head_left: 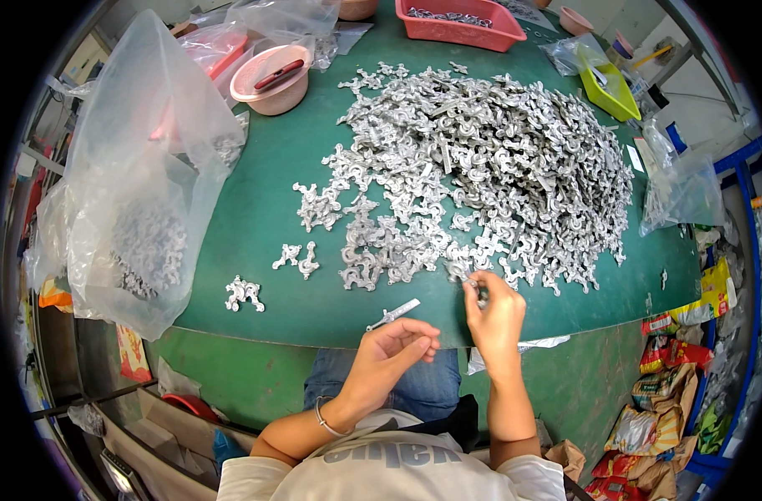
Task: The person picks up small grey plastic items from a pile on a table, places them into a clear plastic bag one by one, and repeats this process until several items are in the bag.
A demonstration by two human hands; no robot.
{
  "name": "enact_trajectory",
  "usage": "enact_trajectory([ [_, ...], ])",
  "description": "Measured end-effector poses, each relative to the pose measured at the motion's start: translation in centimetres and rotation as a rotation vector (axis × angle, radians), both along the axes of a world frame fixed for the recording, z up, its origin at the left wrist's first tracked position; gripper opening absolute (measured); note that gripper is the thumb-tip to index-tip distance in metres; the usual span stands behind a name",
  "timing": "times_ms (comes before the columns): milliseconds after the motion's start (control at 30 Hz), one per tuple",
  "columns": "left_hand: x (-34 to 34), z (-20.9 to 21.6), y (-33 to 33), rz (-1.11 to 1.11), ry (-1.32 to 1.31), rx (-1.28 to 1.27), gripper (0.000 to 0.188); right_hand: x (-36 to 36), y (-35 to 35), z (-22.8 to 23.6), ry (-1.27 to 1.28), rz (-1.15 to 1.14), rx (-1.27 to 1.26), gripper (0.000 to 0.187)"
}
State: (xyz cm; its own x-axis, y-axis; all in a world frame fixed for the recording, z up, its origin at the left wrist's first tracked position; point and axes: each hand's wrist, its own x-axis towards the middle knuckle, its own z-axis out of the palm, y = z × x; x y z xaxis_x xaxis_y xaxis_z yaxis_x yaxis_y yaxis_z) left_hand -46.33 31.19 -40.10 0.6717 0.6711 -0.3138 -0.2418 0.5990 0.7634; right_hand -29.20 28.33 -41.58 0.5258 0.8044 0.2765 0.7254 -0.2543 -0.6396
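Note:
A large heap of small silvery cast-metal pieces (531, 159) with curved arms covers much of the green table (255, 209). My right hand (495, 321) is at the heap's near edge, thumb and forefinger curled together on one metal piece, mostly hidden by the fingers. My left hand (389, 359) hovers by the table's front edge, its fingers loosely bent and nothing visible in them. Just beyond it lies a narrow grey metal strip (395, 313). Left of the heap, a few loose pieces (245, 293) lie apart.
A big clear plastic bag (139, 167) with metal pieces inside stands at left. Behind it is a pink bowl (272, 92) with a red-handled tool (279, 74) on top. Farther back are a red tray (464, 33) and a yellow-green tray (610, 92). Colourful packets (660, 401) fill the right side.

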Motion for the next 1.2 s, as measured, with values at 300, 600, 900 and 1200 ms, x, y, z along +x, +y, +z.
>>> enact_trajectory([
  [300,0.7,2.0,0.7,0.049,-0.098,0.126,0.036,-1.2,-4.9,5.1,1.145,0.139,0.206,0.006],
  [600,0.5,3.3,0.4,-0.014,-0.201,0.181,0.02,-2.2,-6.2,6.7,1.221,0.222,0.302,0.006],
  [900,0.4,4.3,-0.2,-0.065,-0.24,0.107,0.022,-3.1,-7.9,7.0,0.945,0.172,0.403,0.015],
  [1200,0.8,5.8,-0.4,-0.151,-0.286,0.119,0.024,-3.4,-8.8,6.5,0.819,0.239,0.568,0.022],
])
